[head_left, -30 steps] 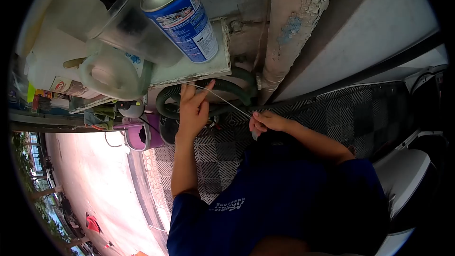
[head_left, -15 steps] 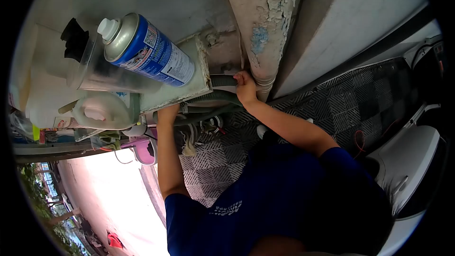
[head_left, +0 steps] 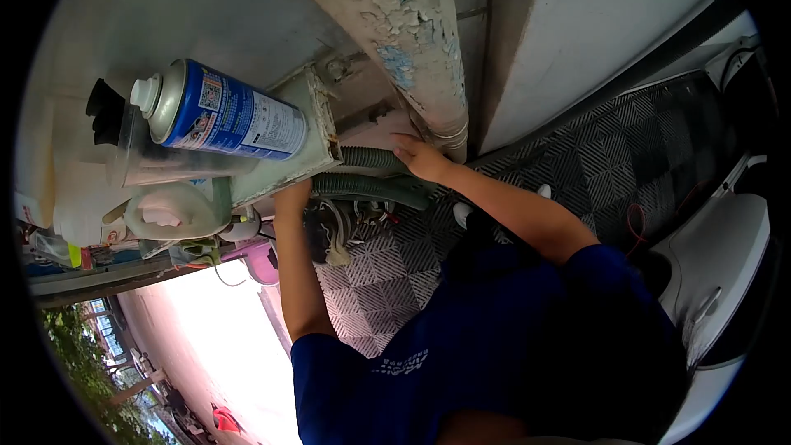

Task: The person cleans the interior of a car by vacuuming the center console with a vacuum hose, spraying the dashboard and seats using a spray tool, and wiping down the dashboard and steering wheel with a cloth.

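My right hand (head_left: pixel 422 158) is beside the green ribbed hose (head_left: pixel 371 158), near the foot of the peeling pipe (head_left: pixel 412 41). Its fingers bend toward the wall, and whether they grip the hose is unclear. Only the back and wrist of my left hand (head_left: pixel 292 196) show; its fingers are hidden under the edge of the shelf (head_left: pixel 284 166). On that shelf a blue spray can (head_left: pixel 235 115) with a white cap leans toward the left in view. A second stretch of hose (head_left: pixel 362 188) runs just below the first, between my hands.
Plastic containers (head_left: pixel 169 213) crowd the shelf at left. Below them hangs a pink bucket (head_left: pixel 264 264). A cloth (head_left: pixel 336 235) lies near the hoses. Patterned matting (head_left: pixel 375 280) covers the floor. A white vehicle part (head_left: pixel 717 272) is at right.
The thin cord once stretched between my hands no longer shows. My left hand has gone under the shelf, and my right hand has moved up to the hose by the pipe. The view has shifted.
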`<state>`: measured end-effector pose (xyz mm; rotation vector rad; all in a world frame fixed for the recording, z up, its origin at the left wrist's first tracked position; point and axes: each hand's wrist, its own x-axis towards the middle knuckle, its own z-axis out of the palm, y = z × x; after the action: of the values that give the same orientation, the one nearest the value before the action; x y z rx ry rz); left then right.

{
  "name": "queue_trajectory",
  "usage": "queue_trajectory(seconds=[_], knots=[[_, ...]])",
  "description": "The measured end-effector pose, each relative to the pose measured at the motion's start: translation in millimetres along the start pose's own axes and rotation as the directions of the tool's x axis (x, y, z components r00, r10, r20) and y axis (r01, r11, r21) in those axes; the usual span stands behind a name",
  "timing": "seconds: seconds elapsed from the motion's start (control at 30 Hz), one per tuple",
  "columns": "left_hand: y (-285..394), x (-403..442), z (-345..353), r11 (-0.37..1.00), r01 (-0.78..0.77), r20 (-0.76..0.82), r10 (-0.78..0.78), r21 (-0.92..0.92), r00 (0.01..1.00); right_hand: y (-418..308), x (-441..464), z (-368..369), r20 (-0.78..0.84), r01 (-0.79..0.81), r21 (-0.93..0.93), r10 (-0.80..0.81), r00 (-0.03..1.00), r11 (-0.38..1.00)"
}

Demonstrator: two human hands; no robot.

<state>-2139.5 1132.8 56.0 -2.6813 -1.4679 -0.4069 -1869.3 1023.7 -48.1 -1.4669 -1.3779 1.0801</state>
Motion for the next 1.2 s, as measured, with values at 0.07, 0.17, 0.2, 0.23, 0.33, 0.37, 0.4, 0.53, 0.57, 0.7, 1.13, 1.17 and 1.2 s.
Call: queue_trajectory(seconds=[0.07,0.17,0.2,0.23,0.33,0.37,0.4,0.53,0.57,0.7,1.13,1.17,1.2], knots=[[67.0,-8.4,-50.8,0.987,0.158,0.199,-0.15,-0.028,0.969,-20.7,-45.9,-33.0,0.136,0.037,0.013,-0.039,0.99,0.999],[165.1,-23.2,-97.9,0.868,-0.034,0.255,0.182,-0.496,0.95,-36.5,-117.2,-95.9,0.211,0.161,-0.124,-0.133,0.968,0.979],[195.7,-30.7,-100.9,0.801,-0.059,0.272,0.271,-0.595,0.923,-31.2,-141.4,-117.8,0.195,0.148,-0.171,-0.113,0.974,0.974],[225.3,-39.0,-98.1,0.745,-0.062,0.293,0.336,-0.665,0.895,-26.2,-163.6,-139.9,0.169,0.093,-0.178,-0.062,0.984,0.98],[317.8,-61.7,-72.1,0.63,-0.023,0.36,0.472,-0.776,0.804,6.0,-232.5,-197.4,-0.002,-0.058,-0.246,0.059,0.998,0.968],[350.0,-69.7,-63.6,0.609,-0.009,0.378,0.502,-0.793,0.778,5.8,-256.7,-220.0,-0.055,-0.068,-0.309,0.053,0.997,0.949],[379.0,-76.6,-53.7,0.59,0.003,0.387,0.526,-0.808,0.757,13.3,-280.7,-238.2,-0.091,-0.107,-0.321,0.081,0.993,0.941],[493.8,-93.3,-18.9,0.541,0.042,0.42,0.6,-0.84,0.681,40.8,-376.9,-310.3,-0.265,-0.21,-0.377,0.112,0.958,0.902],[523.9,-92.6,-12.9,0.531,0.04,0.43,0.636,-0.846,0.641,46.7,-415.9,-327.2,-0.355,-0.297,-0.347,0.168,0.92,0.89],[613.0,-92.3,6.9,0.515,0.07,0.462,0.689,-0.854,0.559,63.5,-504.1,-370.4,-0.515,-0.463,-0.218,0.302,0.802,0.859],[870.0,-2.4,82.8,0.448,0.134,0.464,0.807,-0.884,0.366,132.2,-554.3,-525.2,-0.694,-0.555,-0.034,0.38,0.611,0.831],[894.9,10.3,91.1,0.432,0.14,0.452,0.818,-0.891,0.355,146.9,-550.9,-538.1,-0.697,-0.549,-0.057,0.36,0.62,0.834],[919.4,23.8,98.0,0.419,0.142,0.441,0.83,-0.897,0.341,155.1,-548.3,-559.8,-0.703,-0.548,-0.083,0.341,0.624,0.832]])
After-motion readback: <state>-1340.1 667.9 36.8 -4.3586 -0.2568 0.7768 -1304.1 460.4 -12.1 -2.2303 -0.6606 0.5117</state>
